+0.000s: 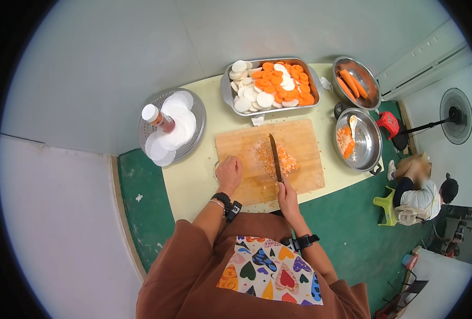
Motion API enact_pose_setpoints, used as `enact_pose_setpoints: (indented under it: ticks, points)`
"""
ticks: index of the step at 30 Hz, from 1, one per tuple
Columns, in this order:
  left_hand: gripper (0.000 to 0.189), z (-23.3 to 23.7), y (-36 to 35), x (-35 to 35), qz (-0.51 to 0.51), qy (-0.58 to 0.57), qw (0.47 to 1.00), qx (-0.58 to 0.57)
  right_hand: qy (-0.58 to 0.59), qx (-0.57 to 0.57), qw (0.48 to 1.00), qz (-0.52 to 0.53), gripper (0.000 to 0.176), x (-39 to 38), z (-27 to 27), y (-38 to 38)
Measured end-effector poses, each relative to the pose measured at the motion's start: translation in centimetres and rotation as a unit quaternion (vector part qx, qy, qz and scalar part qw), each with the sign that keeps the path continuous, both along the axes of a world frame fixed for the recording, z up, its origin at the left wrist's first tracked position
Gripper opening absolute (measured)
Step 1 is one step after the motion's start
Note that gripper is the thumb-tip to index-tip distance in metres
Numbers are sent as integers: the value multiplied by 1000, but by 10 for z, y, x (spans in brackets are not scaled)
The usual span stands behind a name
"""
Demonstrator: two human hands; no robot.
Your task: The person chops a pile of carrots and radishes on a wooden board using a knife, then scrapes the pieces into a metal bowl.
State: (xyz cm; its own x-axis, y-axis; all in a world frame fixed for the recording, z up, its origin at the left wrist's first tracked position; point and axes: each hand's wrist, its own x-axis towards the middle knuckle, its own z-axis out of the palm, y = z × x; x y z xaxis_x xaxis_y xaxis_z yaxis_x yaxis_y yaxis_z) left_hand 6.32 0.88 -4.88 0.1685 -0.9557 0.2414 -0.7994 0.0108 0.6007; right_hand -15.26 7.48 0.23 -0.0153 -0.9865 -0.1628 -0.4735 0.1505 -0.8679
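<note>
A kitchen knife (pixel 274 154) with a long dark blade is held in my right hand (pixel 287 195), its blade lying across a pile of finely chopped carrot and white vegetable (pixel 286 160). The pile is spread over the middle of a wooden cutting board (pixel 236 141). Near the board's left edge my left hand (pixel 229 173) is curled into a loose fist beside a metal ring handle; nothing shows in it. To the right, a steel pot (pixel 371 139) contains chopped bits and a patterned spoon (pixel 353 125).
Behind the board, a metal tray (pixel 226 93) holds white and orange slices. A bowl (pixel 376 90) of carrots stands back right. At left, a perforated tray (pixel 197 109) bears white discs and a shaker bottle (pixel 164 123). A person (pixel 419 196) sits right, near a fan (pixel 455 114).
</note>
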Motion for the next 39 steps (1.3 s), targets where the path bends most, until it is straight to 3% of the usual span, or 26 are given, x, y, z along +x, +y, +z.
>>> enact_pose_setpoints:
  ticks: [4, 11, 13, 25, 29, 31, 39]
  points:
    - [18, 0, 0, 0, -4, -10, 1000, 1, 1, 67, 998, -3, 39, 5, 28, 2]
    - [19, 0, 0, 0, 0, -11, 1000, -7, 24, 28, 999, 8, 39, 2, 10, 1]
    - [19, 2, 1, -1, -4, -11, 1000, 1, -9, -56, 998, 16, 41, 3, 5, 3]
    - [17, 0, 0, -1, 4, -14, 1000, -5, 12, 7, 1000, 8, 40, 3, 6, 8]
    - [17, 4, -1, -2, -2, -8, 1000, -12, 1, -36, 999, 9, 40, 1, 3, 7]
    - [17, 3, 0, -1, 3, -10, 1000, -13, 26, 60, 998, 10, 39, 2, 18, 4]
    - [18, 1, 0, -1, 5, -7, 1000, -8, 23, 15, 1000, 12, 40, 2, 15, 5]
